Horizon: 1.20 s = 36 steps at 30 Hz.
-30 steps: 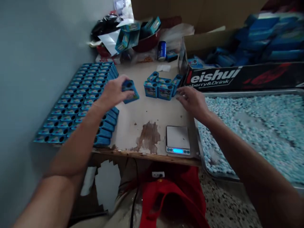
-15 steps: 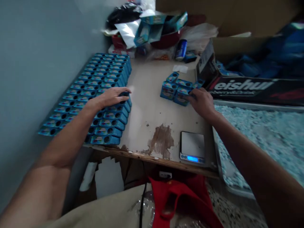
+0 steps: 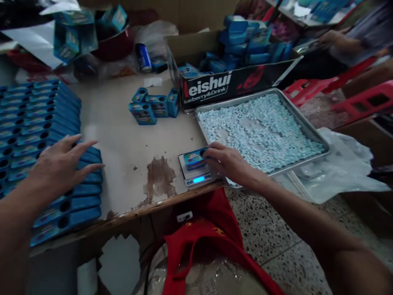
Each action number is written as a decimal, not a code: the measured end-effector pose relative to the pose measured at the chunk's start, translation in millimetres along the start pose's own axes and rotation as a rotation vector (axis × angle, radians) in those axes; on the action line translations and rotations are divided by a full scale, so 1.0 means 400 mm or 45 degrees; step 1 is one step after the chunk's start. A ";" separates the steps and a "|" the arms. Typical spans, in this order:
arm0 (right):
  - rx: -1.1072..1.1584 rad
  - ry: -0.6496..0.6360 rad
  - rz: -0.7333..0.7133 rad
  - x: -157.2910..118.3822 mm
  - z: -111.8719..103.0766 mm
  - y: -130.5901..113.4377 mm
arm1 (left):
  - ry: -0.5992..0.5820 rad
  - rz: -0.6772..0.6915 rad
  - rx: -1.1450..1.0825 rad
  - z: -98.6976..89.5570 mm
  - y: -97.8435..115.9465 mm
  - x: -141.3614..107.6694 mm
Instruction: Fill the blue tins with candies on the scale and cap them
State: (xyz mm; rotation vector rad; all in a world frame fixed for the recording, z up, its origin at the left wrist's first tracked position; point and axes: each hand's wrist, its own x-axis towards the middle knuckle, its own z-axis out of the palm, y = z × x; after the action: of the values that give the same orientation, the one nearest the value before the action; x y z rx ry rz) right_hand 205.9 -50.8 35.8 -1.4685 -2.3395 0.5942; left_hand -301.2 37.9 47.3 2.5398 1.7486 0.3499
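My right hand (image 3: 229, 162) pinches the right end of a small blue printed box (image 3: 194, 159) with a dark round hole. The box lies on the plate of a small digital scale (image 3: 202, 174) with a lit blue display. On the left, my left hand (image 3: 63, 162) is open, thumb and fingers apart, over the right side of tightly packed rows of similar blue boxes (image 3: 82, 209). Whether its fingertips touch them I cannot tell. Several more blue boxes (image 3: 143, 113) stand in a small group at the middle of the table.
A metal tray (image 3: 307, 123) of light blue pellets sits at the right, partly beyond the table. Behind it is a black-printed carton (image 3: 211, 88) heaped with blue boxes. A blue can (image 3: 143, 57) stands at the back. Another person's hand (image 3: 340, 41) shows at far right.
My right hand has moved from the small group to the scale, bringing one blue box. My left hand's fingers have spread beside the rows. The view has turned right.
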 end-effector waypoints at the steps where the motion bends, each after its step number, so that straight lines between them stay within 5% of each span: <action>1: 0.056 0.028 0.019 -0.009 -0.009 0.013 | 0.007 0.037 0.013 0.001 0.017 0.005; 4: 0.201 0.172 0.148 -0.052 -0.056 0.089 | 0.025 0.120 0.021 0.018 0.078 0.024; 7: 0.014 0.280 0.301 -0.122 -0.092 0.219 | 0.059 0.181 -0.055 0.054 0.132 0.048; 11: -0.310 -0.012 0.289 -0.216 -0.084 0.377 | -0.005 0.193 -0.100 0.115 0.167 0.066; 14: -0.341 -0.225 0.268 -0.245 -0.066 0.433 | 0.006 0.111 -0.132 0.157 0.185 0.048; 20: -0.166 -0.201 0.152 -0.141 -0.040 0.449 | 0.067 -0.078 -0.278 0.171 0.271 -0.046; 25: -0.088 -0.141 0.013 0.005 -0.023 0.434 | 0.154 -0.168 -0.285 0.162 0.325 -0.041; 29: -0.215 -0.185 0.175 0.057 -0.016 0.414 | 0.199 -0.026 -0.241 0.201 0.352 -0.014; 31: -0.215 -0.030 0.373 0.064 -0.018 0.409 | 0.193 0.042 -0.245 0.220 0.370 -0.015; 34: 0.266 0.325 0.716 0.067 -0.040 0.413 | 0.160 0.080 -0.284 0.227 0.397 -0.031; 36: 0.776 0.392 0.813 0.062 -0.060 0.414 | 0.124 0.049 -0.345 0.216 0.411 -0.044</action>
State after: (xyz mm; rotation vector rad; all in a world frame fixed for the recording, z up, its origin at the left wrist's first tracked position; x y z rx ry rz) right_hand 334.8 39.9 -25.4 -1.7997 -1.2643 1.0310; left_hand -138.4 -30.0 -13.8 2.4018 1.5595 0.6734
